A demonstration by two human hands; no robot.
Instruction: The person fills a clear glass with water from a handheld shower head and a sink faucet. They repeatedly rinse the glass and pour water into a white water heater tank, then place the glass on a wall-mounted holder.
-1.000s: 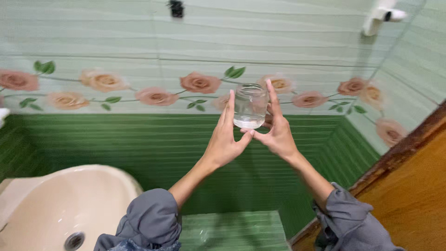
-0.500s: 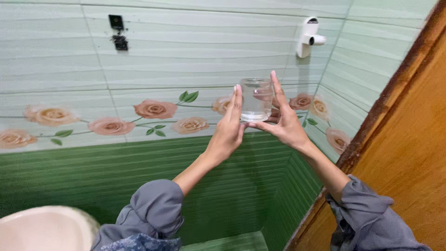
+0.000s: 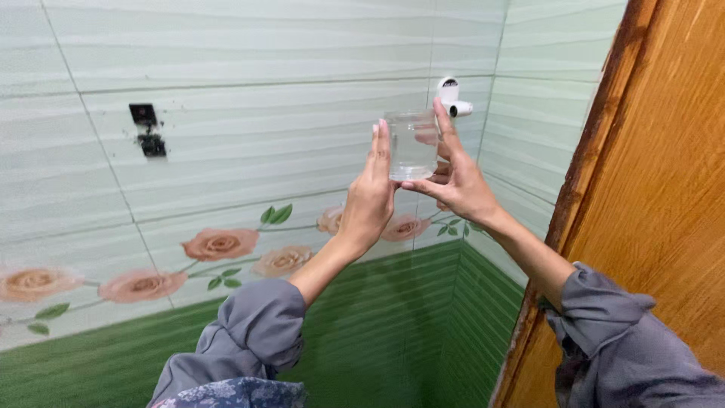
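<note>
Up against the pale tiled wall (image 3: 249, 53) with its rose border and green lower band, my left hand (image 3: 370, 198) and right hand (image 3: 453, 181) press flat on a clear glass jar (image 3: 411, 143), beside the wooden door (image 3: 672, 189).

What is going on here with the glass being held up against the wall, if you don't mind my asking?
A person in grey sleeves is holding a clear glass jar up in front of a tiled wall, between both bare hands. The left hand is pressed flat against one side, and the right hand supports the other side and the base. The jar is upright and looks mostly empty. A white fitting sits on the wall just behind it, a small dark bracket is further left, and a wooden door stands at the right.
</note>
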